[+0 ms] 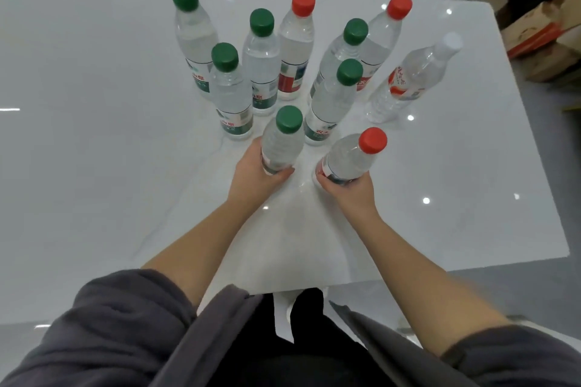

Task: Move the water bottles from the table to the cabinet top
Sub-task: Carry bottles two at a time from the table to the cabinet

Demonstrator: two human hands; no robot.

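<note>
Now each hand takes one bottle low on its body: the left hand (256, 174) grasps the green-capped bottle (279, 141), the right hand (349, 188) the red-capped bottle (352, 157), likely to carry two at once. Eight more bottles (261, 60) stand on the desk (94, 135).

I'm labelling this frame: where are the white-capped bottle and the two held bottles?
White-capped bottle (405, 85): head view, its red label.
Held green-capped bottle (279, 148): head view, clear body.
Held red-capped bottle (350, 160): head view, clear body.
</note>
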